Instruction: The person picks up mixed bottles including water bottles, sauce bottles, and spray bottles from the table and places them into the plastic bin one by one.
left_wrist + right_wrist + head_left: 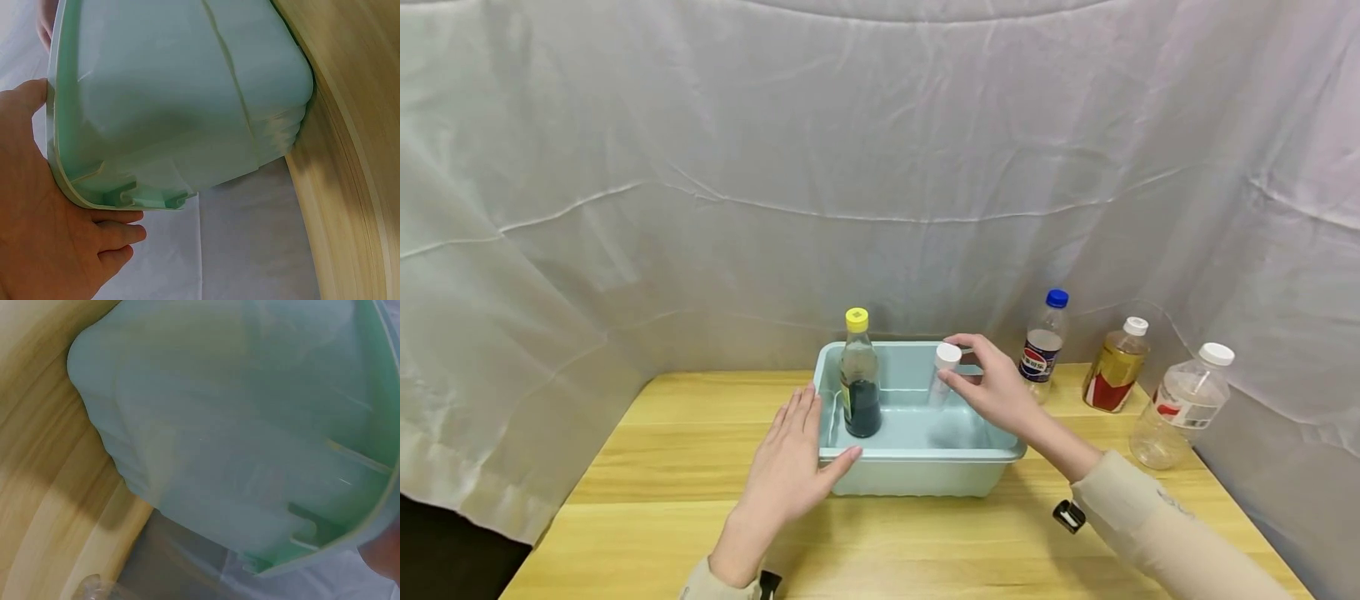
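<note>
A pale blue-green plastic basin [917,477] stands on the table. My left hand [786,467] rests on its left rim with straight fingers, the thumb over the front corner; the left wrist view shows this hand against the rim. Inside the basin at the left, a yellow-capped bottle [862,404] of dark liquid stands upright. Above the basin's right half, my right hand [1000,392] pinches a white-capped bottle [948,357] at its cap, between thumb and fingers. Its pale lower body is blurred, so contact with the basin floor is unclear. The basin's outer wall [237,412] fills most of the right wrist view.
Right of the basin stand a blue-capped Pepsi bottle [1041,350], a gold-and-red bottle [1112,371] with a white cap, and a large clear bottle [1180,412]. Grey cloth [850,167] hangs behind the wooden table [647,467].
</note>
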A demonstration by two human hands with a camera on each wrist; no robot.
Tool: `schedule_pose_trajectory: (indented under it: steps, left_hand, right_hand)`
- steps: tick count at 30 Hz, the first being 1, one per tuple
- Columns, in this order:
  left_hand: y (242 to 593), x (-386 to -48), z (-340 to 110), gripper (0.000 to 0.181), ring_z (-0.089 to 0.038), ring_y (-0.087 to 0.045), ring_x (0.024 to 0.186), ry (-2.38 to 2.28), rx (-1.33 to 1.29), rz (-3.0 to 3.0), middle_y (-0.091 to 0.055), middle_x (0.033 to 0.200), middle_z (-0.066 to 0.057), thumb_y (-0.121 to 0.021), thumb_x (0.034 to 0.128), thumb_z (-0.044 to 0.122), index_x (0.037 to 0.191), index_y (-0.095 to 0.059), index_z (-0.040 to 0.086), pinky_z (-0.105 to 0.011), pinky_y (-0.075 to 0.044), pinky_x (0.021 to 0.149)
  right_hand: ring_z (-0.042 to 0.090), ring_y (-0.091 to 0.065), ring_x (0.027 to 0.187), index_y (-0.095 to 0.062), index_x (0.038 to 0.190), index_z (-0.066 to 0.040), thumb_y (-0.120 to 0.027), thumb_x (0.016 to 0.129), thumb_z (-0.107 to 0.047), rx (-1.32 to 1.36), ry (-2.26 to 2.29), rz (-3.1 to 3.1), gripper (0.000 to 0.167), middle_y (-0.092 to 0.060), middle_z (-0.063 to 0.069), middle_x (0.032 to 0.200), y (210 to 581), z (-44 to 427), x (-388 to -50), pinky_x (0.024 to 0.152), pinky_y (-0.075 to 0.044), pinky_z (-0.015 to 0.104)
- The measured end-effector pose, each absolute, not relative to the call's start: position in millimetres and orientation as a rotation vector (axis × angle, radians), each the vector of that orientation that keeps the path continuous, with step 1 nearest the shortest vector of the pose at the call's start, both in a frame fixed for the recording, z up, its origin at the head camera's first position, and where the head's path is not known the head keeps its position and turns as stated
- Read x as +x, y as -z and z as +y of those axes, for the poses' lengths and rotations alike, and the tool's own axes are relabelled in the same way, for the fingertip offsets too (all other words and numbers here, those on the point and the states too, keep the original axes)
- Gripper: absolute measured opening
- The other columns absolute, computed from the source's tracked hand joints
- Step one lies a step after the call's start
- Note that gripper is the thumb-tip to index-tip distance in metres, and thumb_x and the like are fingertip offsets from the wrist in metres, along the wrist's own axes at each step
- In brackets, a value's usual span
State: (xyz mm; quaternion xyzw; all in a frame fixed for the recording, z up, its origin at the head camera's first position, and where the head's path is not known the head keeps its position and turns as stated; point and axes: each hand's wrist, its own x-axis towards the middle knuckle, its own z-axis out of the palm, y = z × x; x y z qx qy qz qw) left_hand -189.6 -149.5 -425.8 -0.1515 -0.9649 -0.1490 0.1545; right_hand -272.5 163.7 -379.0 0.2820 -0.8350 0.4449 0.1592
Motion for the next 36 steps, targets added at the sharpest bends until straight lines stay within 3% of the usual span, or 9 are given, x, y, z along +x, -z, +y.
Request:
schedule_pose_trajectory:
  steps: [9,22,36]
  left_hand:
    - [425.2,-189.3,-149.0,0.101,-0.039,-0.025,0.156,0.433,-0.434,-2.763,-0.028,0.166,-0.026,-0.051,0.0969,0.073,0.155,-0.038,-0.009,-0.051,-0.023,0.128]
    - [427.7,-190.9,-149.9,0.100,-0.041,-0.028,0.154,0.430,-0.445,-2.736,-0.031,0.165,-0.027,-0.053,0.0964,0.071,0.154,-0.040,-0.009,-0.051,-0.024,0.127]
    - [426.6,-190.3,-149.7,0.100,-0.040,-0.028,0.155,0.431,-0.443,-2.737,-0.030,0.165,-0.027,-0.054,0.0965,0.071,0.154,-0.040,-0.009,-0.051,-0.023,0.127]
  right_hand:
    - [0.032,-0.070,0.108,-0.060,0.130,-0.002,-0.077,0.094,-0.007,0.903,-1.236,-2.537,0.040,-0.060,0.014,0.120,387.3,144.3,-289.5,0.083,-0.064,0.032]
    - [0.028,-0.071,0.103,-0.065,0.123,-0.001,-0.078,0.091,-0.003,0.934,-1.092,-2.710,0.034,-0.064,0.013,0.117,398.0,116.0,-299.6,0.090,-0.061,0.042]
    - [0.026,-0.074,0.095,-0.070,0.111,-0.002,-0.081,0.087,0.001,0.855,-0.949,-2.804,0.027,-0.071,0.009,0.107,405.3,106.0,-309.8,0.083,-0.063,0.036]
